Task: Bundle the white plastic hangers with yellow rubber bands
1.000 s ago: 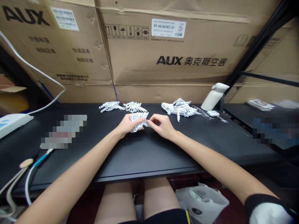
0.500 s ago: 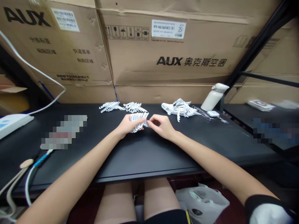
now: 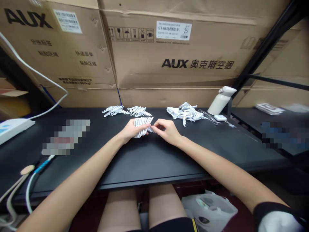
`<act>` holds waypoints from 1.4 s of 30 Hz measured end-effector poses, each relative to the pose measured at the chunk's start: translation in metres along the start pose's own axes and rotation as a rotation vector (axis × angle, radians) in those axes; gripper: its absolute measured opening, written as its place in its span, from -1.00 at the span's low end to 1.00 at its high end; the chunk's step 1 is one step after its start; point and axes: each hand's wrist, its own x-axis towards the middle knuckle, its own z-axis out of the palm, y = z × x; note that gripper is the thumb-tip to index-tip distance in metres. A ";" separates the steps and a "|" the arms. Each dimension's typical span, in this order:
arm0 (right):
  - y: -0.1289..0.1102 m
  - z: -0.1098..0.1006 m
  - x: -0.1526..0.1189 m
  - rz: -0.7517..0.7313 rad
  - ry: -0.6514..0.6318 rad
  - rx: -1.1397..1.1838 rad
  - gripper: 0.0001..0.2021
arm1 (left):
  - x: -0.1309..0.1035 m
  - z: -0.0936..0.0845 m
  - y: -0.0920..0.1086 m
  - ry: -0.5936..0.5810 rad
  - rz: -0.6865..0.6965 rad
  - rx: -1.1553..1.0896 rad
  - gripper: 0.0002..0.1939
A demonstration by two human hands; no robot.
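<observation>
A bundle of white hooked pieces point(image 3: 143, 123) is gripped in my left hand point(image 3: 130, 130), its thumb lying across them. My right hand point(image 3: 167, 131) meets the bundle's right end, thumb and forefinger pinched together there; what lies between those fingertips is too small to make out. Behind my hands on the black table point(image 3: 149, 161) lie two small piles of similar white pieces, one at the left point(image 3: 113, 110) and one nearer the middle point(image 3: 138, 111). A larger white pile point(image 3: 185, 112) sits to the right, beyond my right hand.
Cardboard boxes point(image 3: 145, 71) stand along the table's back. At the back right are a white bottle point(image 3: 220, 100), a small white case point(image 3: 220, 118) and clear plastic. A blurred-out flat object point(image 3: 67, 137), cables and a white device point(image 3: 14, 129) lie left. A plastic bag point(image 3: 210, 209) is below the table.
My right fingertips have shifted slightly left, closer against the end of the bundle. The bundle in my left hand has moved very little; the piles are unchanged.
</observation>
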 end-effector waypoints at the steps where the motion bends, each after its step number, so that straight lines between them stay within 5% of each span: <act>1: 0.001 0.000 0.000 -0.002 0.000 0.000 -0.72 | 0.000 0.000 0.000 -0.014 -0.005 -0.014 -0.62; 22: 0.005 0.001 0.002 0.080 -0.067 0.030 -0.72 | 0.003 -0.002 -0.005 -0.033 -0.013 -0.010 -0.60; 28: 0.019 -0.017 0.011 0.224 0.154 -0.097 -0.72 | 0.005 0.000 -0.003 0.025 -0.008 -0.055 -0.56; 30: 0.027 -0.030 0.016 0.283 0.069 -0.204 -0.79 | 0.005 -0.001 -0.003 0.067 -0.007 -0.058 -0.55; 35: 0.040 -0.062 0.020 0.482 -0.471 -0.131 -0.79 | 0.007 -0.002 -0.005 0.117 0.005 -0.066 -0.56; 42: 0.058 -0.085 0.020 0.595 -0.800 0.060 -0.72 | 0.008 -0.003 -0.005 0.139 -0.002 -0.091 -0.54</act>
